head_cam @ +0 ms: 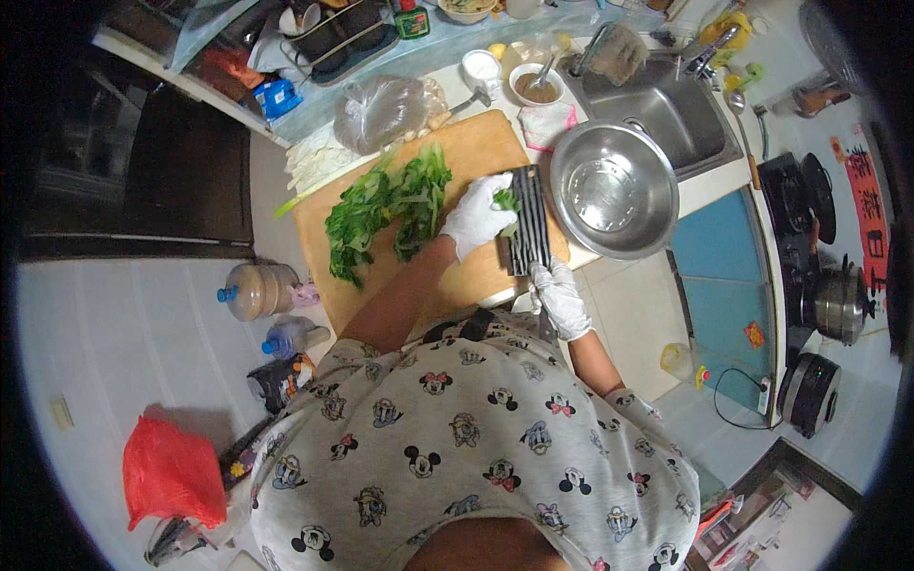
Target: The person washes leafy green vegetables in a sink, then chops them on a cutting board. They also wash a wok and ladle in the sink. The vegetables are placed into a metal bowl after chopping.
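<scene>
My right hand (563,296), in a white glove, grips a cleaver (530,225) where its handle meets the wide blade, which has dark stripes. The blade lies over the right side of a wooden cutting board (457,282). My left hand (480,214), also gloved in white, is beside the blade. Its fingers hold a small piece of leafy greens (508,202) against the blade's left side; whether the greens touch the edge is hidden. Two heaps of leafy greens, a left heap (357,214) and a right heap (423,200), lie left of my left hand.
Right of the board stands a steel basin (614,189), beside a sink (660,107). Behind the board are a filled plastic bag (382,114), a hammer-like tool (468,101), a bowl of brown powder with a spoon (535,86) and a cloth (546,127). Water jugs (260,289) stand at left.
</scene>
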{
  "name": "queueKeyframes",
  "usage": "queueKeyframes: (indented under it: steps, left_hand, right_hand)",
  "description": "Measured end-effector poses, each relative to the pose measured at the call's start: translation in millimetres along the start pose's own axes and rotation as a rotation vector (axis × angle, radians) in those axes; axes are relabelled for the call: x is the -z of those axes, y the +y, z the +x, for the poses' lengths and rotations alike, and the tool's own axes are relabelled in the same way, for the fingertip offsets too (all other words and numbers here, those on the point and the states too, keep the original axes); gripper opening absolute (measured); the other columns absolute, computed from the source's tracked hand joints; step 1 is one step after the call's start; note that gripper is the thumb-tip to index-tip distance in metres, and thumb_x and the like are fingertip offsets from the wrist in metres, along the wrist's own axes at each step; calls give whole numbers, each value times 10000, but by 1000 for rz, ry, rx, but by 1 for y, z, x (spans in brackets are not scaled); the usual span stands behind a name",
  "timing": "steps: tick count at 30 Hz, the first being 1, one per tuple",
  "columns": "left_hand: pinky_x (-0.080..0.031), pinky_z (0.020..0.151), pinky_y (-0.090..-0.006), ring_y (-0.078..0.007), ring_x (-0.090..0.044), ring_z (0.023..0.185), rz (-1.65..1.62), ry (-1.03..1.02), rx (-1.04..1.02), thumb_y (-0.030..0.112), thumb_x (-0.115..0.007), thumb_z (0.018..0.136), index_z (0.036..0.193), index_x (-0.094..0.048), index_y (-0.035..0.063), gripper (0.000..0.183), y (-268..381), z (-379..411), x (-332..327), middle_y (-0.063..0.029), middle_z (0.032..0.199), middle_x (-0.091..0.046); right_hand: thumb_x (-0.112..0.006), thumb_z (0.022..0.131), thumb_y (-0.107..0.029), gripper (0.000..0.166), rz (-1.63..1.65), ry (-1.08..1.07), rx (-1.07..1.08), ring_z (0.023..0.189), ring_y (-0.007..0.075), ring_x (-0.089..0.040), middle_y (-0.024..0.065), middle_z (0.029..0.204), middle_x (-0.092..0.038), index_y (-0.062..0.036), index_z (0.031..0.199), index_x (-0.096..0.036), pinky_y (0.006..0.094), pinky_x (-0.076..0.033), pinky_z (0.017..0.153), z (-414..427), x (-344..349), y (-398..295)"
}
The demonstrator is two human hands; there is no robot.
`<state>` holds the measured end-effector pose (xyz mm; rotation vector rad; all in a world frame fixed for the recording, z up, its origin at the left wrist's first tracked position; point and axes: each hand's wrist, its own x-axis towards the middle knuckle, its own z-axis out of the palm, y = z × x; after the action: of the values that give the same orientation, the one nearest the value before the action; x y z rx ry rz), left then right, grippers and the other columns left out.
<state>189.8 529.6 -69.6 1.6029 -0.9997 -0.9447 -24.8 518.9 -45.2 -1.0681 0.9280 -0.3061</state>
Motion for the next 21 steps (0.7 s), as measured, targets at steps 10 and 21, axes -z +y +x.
queueKeyframes:
  steps: [10, 21]
  left_hand:
    - [-457, 956, -338, -247, -511, 1183, -83, -373, -80, 127, -721, 759, 1497, -155, 46, 933, 125, 47, -55, -179, 1463, -366]
    - [-386, 1024, -408, -252, -426, 1267, -995, -237, 137, 409, -419, 989, 1437, -320, 57, 579, 99, 34, -36, -144, 1431, -392]
  right_hand:
    - [-530, 934, -180, 169, -1033, 701, 502, 675, 435, -590, 238, 720, -591, -15, 964, -546, 498, -450, 585, -23, 94, -69]
    - [-566, 910, -99, 422, -576, 620, 533, 918, 209, -611, 138, 1029, -618, -11, 1298, -425, 321, -492, 794, -35, 62, -95]
